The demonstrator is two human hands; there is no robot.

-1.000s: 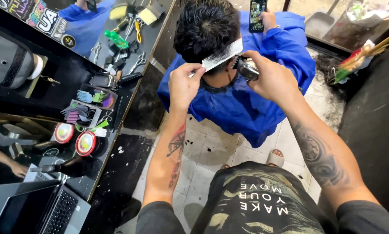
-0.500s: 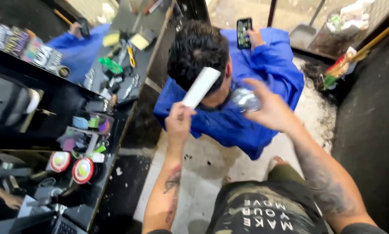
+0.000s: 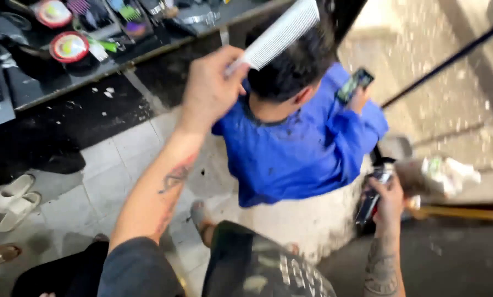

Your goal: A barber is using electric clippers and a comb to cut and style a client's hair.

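A white comb (image 3: 282,34) is raised above the seated person's dark hair (image 3: 293,69), pinched at its end by the left hand (image 3: 211,88), forearm stretched forward. The right hand (image 3: 388,193) hangs low beside the blue cape (image 3: 301,148), fingers wrapped around a dark clipper (image 3: 370,197).

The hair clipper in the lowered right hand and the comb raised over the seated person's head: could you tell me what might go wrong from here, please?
1. The right hand holds the hair clipper low, off to one side; it could knock the dustpan close by.
2. The left hand holds the white comb by one end, so it might slip onto the seated person's head.
3. Hair clippings lie on the tiled floor, a possible slip hazard.
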